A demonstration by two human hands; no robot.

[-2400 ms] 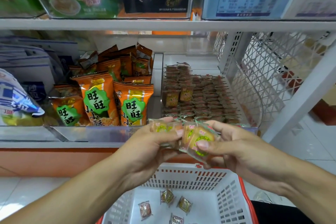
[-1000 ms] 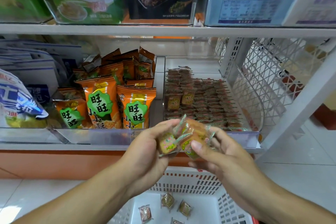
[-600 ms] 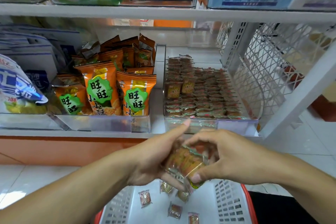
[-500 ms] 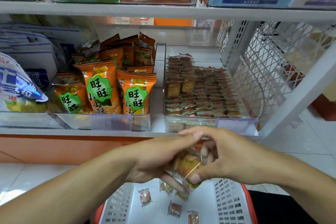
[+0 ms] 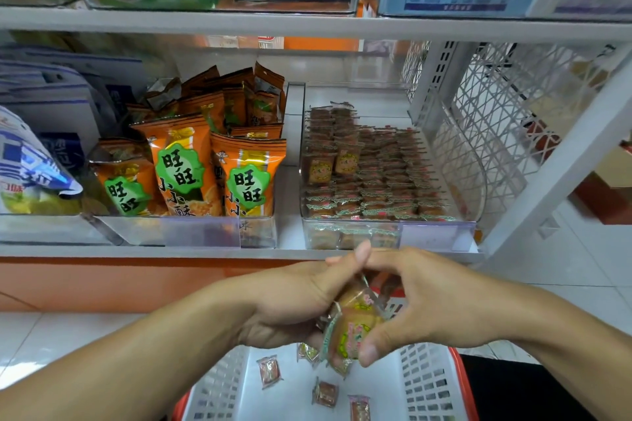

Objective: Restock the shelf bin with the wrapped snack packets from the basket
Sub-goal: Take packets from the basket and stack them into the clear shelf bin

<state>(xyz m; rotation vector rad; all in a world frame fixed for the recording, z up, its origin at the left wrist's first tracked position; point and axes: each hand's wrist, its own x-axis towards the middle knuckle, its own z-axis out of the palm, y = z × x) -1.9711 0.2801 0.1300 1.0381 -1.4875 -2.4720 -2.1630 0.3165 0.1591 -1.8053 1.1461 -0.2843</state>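
Both hands meet over the basket point(image 5: 424, 383), clamped on one small stack of snack packets point(image 5: 352, 328). The left hand point(image 5: 294, 304) cups the stack from its side, thumb raised along the top, fingers curled beneath. The right hand point(image 5: 427, 304) arches over it, forefinger bent across the top and thumb pressing the front face. The packets are squarish cakes in clear crinkled film with serrated ends and round green-and-pink labels.

Below the grip, the white plastic basket with slotted walls and a red rim holds several loose packets point(image 5: 270, 371) lying flat on its smooth floor.

Above and beyond the grip, on the white shelf point(image 5: 136, 251), stands the clear plastic bin point(image 5: 434, 232), nearly full of the same packets packed on edge in tight rows point(image 5: 369, 178). To the left of the grip and higher up, glossy orange bags point(image 5: 184, 164) with green splash labels stand upright in another clear tray. To the right, a white metal lattice panel point(image 5: 496, 120) closes the end of the shelf.
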